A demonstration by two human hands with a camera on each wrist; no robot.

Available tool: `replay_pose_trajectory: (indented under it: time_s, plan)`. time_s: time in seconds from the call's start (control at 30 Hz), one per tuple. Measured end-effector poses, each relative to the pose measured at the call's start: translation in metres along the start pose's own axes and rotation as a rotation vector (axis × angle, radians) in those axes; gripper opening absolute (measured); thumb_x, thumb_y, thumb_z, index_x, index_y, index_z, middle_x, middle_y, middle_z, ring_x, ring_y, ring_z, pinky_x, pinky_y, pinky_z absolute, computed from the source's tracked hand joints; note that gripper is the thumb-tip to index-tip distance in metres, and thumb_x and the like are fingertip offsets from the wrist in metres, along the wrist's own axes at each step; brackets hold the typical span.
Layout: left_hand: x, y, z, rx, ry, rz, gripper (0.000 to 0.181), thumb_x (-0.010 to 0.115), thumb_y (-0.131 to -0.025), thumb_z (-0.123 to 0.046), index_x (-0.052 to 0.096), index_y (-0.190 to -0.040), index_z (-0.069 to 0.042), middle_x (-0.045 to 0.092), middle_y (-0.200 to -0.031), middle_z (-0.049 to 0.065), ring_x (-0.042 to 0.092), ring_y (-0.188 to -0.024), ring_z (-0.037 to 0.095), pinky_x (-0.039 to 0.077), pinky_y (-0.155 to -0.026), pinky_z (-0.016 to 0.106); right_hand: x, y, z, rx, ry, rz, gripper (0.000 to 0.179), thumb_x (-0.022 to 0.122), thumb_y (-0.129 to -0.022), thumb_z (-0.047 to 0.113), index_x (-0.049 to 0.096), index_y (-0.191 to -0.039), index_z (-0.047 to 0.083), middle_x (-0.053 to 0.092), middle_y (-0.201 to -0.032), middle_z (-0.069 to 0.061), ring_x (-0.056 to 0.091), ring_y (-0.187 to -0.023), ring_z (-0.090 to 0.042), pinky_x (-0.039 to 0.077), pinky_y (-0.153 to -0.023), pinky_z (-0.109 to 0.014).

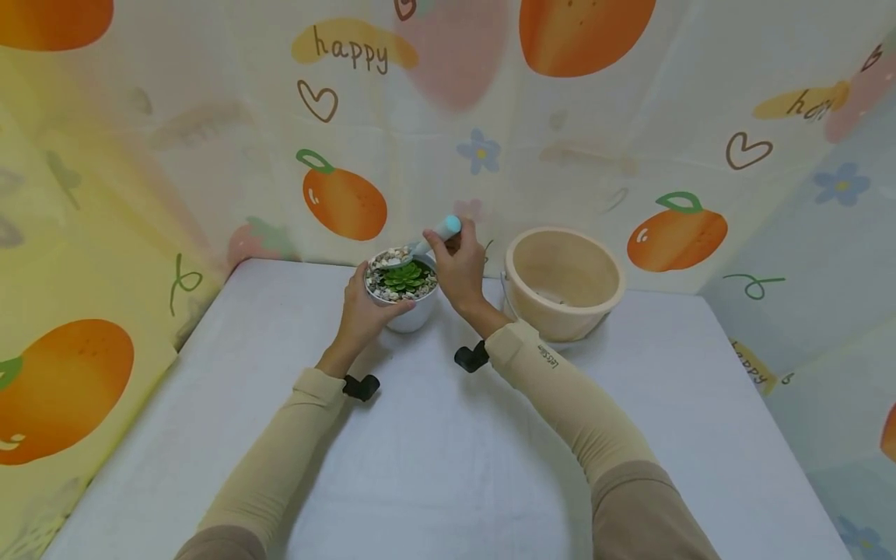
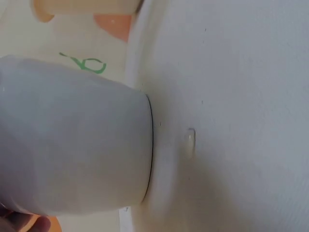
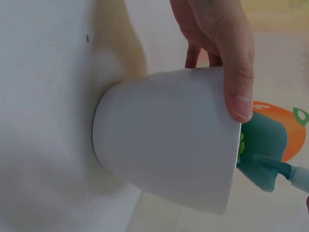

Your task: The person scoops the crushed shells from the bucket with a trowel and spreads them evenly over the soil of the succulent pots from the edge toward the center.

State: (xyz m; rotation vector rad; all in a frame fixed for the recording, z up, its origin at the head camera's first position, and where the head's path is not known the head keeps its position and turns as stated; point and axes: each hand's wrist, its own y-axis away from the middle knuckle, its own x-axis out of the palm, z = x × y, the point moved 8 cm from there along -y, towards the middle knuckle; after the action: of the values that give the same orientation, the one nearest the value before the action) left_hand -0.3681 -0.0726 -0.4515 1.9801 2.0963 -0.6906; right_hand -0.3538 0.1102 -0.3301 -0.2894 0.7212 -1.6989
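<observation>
A white pot (image 1: 411, 317) stands on the table, holding a green succulent (image 1: 404, 275) ringed by small pebbles (image 1: 381, 289). My left hand (image 1: 360, 311) grips the pot's left side, its thumb along the near rim; the right wrist view shows this thumb (image 3: 240, 92) against the white wall. Between the thumb and fingers of my right hand (image 1: 462, 268) is the light blue handle of a small trowel (image 1: 448, 228). Its teal blade (image 3: 264, 150) is tilted over the pot's mouth beside the succulent, with pebbles at it in the head view.
A larger beige bucket (image 1: 563, 292) stands right of my right hand, a few small bits on its inside bottom. A white cloth (image 1: 420, 467) covers the table, with a small pale pebble (image 2: 191, 140) near the pot. A fruit-printed curtain (image 1: 434, 171) hangs behind.
</observation>
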Motion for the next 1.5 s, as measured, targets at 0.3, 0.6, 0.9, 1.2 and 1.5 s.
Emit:
replay_pose_trajectory:
  time_s: [0.3, 0.6, 0.9, 1.2, 1.5]
  plan:
    - [-0.004, -0.004, 0.003, -0.023, -0.004, 0.115, 0.115, 0.083, -0.074, -0.043, 0.011, -0.156, -0.007, 0.022, -0.156, 0.020, 0.026, -0.143, 0.035, 0.025, -0.116, 0.058, 0.001, 0.003, -0.002, 0.017, 0.004, 0.011, 0.037, 0.064, -0.095, 0.022, 0.051, -0.118, -0.004, 0.067, -0.090, -0.018, 0.064, -0.076, -0.026, 0.043, -0.063, -0.022]
    - [-0.004, -0.018, 0.004, 0.011, 0.041, 0.225, 0.114, 0.084, -0.074, -0.033, 0.010, -0.156, -0.006, 0.019, -0.160, 0.016, 0.021, -0.148, 0.033, 0.020, -0.120, 0.055, 0.001, 0.001, -0.001, 0.005, 0.027, 0.019, 0.037, 0.065, -0.095, 0.022, 0.051, -0.117, -0.004, 0.068, -0.090, -0.018, 0.067, -0.080, -0.027, 0.048, -0.068, -0.025]
    - [-0.001, -0.015, 0.006, -0.018, 0.034, 0.169, 0.115, 0.085, -0.073, -0.036, 0.010, -0.156, -0.007, 0.023, -0.158, 0.018, 0.025, -0.146, 0.033, 0.022, -0.120, 0.054, -0.002, 0.001, 0.001, -0.001, 0.004, 0.017, 0.036, 0.064, -0.095, 0.021, 0.051, -0.117, -0.004, 0.069, -0.093, -0.018, 0.068, -0.084, -0.026, 0.051, -0.070, -0.027]
    - [0.000, -0.007, 0.004, -0.049, -0.023, 0.101, 0.117, 0.084, -0.072, -0.043, 0.009, -0.156, -0.009, 0.021, -0.158, 0.020, 0.026, -0.144, 0.035, 0.025, -0.118, 0.055, -0.005, -0.002, 0.000, -0.012, -0.005, -0.003, 0.036, 0.065, -0.094, 0.020, 0.053, -0.116, -0.006, 0.071, -0.094, -0.019, 0.070, -0.087, -0.027, 0.056, -0.076, -0.035]
    - [-0.004, -0.013, 0.004, -0.019, -0.008, 0.171, 0.114, 0.084, -0.074, -0.034, 0.010, -0.155, -0.005, 0.021, -0.157, 0.021, 0.024, -0.145, 0.035, 0.022, -0.119, 0.055, -0.004, 0.000, -0.004, -0.011, 0.026, -0.005, 0.037, 0.064, -0.095, 0.021, 0.052, -0.117, -0.006, 0.070, -0.091, -0.018, 0.070, -0.083, -0.027, 0.056, -0.074, -0.035]
